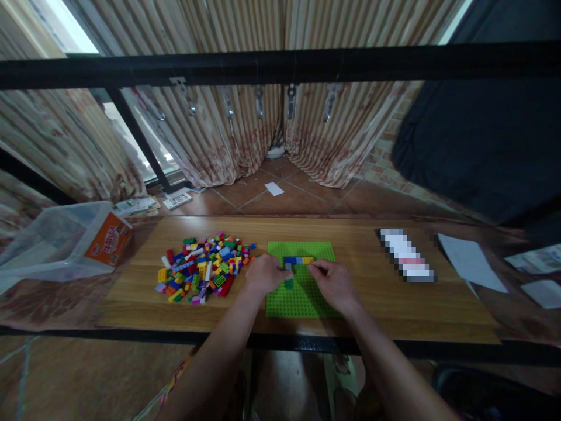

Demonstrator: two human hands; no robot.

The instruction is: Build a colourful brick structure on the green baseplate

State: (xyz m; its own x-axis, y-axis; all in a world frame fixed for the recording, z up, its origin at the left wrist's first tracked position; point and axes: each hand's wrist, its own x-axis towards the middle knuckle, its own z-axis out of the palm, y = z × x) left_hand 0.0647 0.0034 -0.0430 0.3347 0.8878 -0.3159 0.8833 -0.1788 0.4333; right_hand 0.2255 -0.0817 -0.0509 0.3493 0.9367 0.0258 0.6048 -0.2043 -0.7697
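A green studded baseplate (302,301) lies on the wooden board in front of me. On its upper part runs a row of building bricks, blue at the left (290,261) and yellow at the right (308,260). Below the blue end are a grey brick (288,267) and a dark green brick (289,283). My left hand (264,275) reaches in from the left, its fingertips closed at the grey brick. At the row's yellow end, the thumb and fingers of my right hand (335,285) are pinched together; whatever is between them is too small to tell.
Left of the baseplate is a pile of mixed coloured bricks (205,266). A clear plastic bin (56,245) with an orange label stands at the far left. To the right lie a blurred-out phone-like object (407,255) and a white sheet (471,262). A black bar (280,67) crosses beyond the board.
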